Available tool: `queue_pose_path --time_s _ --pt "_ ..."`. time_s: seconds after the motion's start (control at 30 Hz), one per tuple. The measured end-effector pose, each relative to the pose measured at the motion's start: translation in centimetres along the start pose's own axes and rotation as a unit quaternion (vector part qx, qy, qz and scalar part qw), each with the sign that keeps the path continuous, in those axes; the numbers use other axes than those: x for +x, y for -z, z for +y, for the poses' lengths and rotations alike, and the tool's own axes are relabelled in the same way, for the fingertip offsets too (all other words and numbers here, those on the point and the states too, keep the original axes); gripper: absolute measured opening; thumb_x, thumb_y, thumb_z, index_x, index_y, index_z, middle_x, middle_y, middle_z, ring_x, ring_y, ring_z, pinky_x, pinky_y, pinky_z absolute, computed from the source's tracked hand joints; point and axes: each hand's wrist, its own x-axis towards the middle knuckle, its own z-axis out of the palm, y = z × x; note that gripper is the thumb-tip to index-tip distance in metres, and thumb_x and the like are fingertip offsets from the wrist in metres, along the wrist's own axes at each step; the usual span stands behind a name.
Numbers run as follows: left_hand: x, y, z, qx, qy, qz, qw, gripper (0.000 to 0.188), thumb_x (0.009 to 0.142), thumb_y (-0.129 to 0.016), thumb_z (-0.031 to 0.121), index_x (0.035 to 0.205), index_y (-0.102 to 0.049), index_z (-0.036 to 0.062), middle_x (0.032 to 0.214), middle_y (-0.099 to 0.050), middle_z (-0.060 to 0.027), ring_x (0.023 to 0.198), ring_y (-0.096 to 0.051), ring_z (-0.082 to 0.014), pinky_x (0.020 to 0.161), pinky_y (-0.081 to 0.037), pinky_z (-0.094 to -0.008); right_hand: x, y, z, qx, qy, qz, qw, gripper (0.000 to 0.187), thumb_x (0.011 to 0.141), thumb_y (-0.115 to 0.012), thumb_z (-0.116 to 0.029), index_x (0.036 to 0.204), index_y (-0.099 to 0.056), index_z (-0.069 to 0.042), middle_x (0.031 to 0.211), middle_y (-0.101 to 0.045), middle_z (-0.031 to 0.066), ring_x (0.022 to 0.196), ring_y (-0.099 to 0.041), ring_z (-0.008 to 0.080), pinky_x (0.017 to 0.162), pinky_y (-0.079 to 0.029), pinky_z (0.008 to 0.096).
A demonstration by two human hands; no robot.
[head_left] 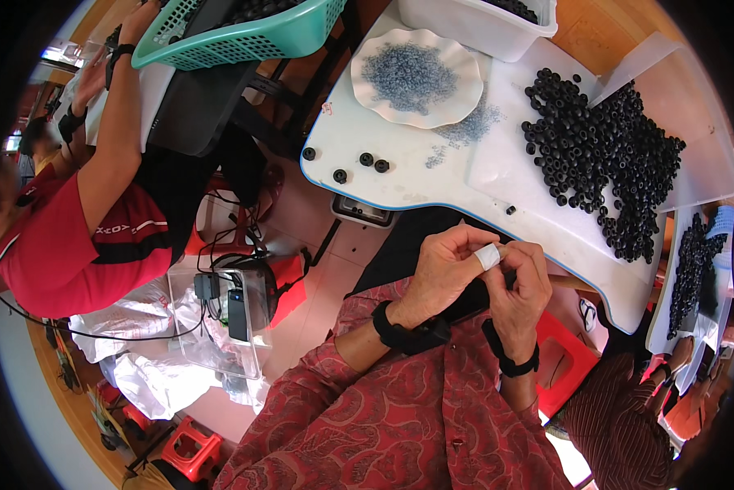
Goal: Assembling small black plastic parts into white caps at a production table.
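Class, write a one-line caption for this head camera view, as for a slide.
Left hand and right hand meet before a white table bearing a scalloped plate and heaped black parts.

On the left of the scene, a co-worker's crimson T-shirt bears a short row of white block lettering near its black panel and white stripe. At the left edge of the white worktable, a small red printed mark stands just beside the blue rim; it is too small to tell whether it is a character or a sign.
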Motion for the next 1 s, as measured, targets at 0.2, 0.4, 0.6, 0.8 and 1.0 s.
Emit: queue_pose_path --time_s 0.2,0.4,0.6,0.8,1.0 --pt "-0.1 0.0 0.0 -0.024 0.009 -0.012 1.000 0.019 0.093 -0.065 0.008 0.108 -0.065 -0.0035 0.093 -0.068 -0.0070 0.082 -0.064 -0.0092 0.071 -0.057 -0.0238 0.0 0.6 -0.4 0.031 -0.047 -0.023 0.998 0.017 0.079 -0.071 0.008 0.094 -0.064 0.002 0.092 -0.060 0.0092 0.071 -0.059 0.0154 0.061 -0.050 0.0259" --pt "0.1 0.0 0.1 -0.024 0.014 -0.017 0.999 0.018 0.094 -0.065 0.009 0.107 -0.065 -0.0026 0.092 -0.068 -0.0066 0.081 -0.065 -0.0098 0.069 -0.058 -0.0246 0.0 0.8 -0.6 0.074 -0.078 -0.036 0.994 0.015 0.084 -0.066 0.008 0.097 -0.065 0.001 0.093 -0.059 0.0090 0.076 -0.059 0.0150 0.067 -0.049 0.0258" --pt "0.4 1.0 0.4 -0.214 0.049 -0.059 0.974 0.018 0.096 -0.060 0.012 0.108 -0.063 -0.0011 0.095 -0.067 -0.0111 0.074 -0.067 -0.0143 0.065 -0.059 -0.0282 -0.2 0.8 -1.2 0.173 -0.078 0.002 0.982 0.020 0.090 -0.060 0.007 0.108 -0.066 0.000 0.101 -0.058 0.0070 0.087 -0.058 0.0131 0.076 -0.048 0.0245" --pt "0.7 2.1 0.1 -0.328 0.047 -0.131 0.935 0.020 0.095 -0.063 0.018 0.107 -0.061 0.0018 0.101 -0.066 -0.0180 0.074 -0.066 -0.0171 0.061 -0.056 -0.0291 -0.3 0.8 -1.3 0.185 -0.099 0.017 0.978 0.020 0.091 -0.061 0.005 0.110 -0.066 0.000 0.103 -0.058 0.0056 0.089 -0.056 0.0110 0.078 -0.046 0.0224" --pt "0.7 2.2 -0.3 -0.356 0.034 -0.148 0.922 0.025 0.093 -0.065 0.022 0.109 -0.063 0.0031 0.098 -0.063 -0.0172 0.073 -0.061 -0.0171 0.058 -0.050 -0.0264 -0.6 0.4 -1.2 0.207 -0.106 0.005 0.973 0.019 0.091 -0.061 0.004 0.109 -0.066 0.000 0.102 -0.058 0.0049 0.090 -0.056 0.0102 0.078 -0.046 0.0220"
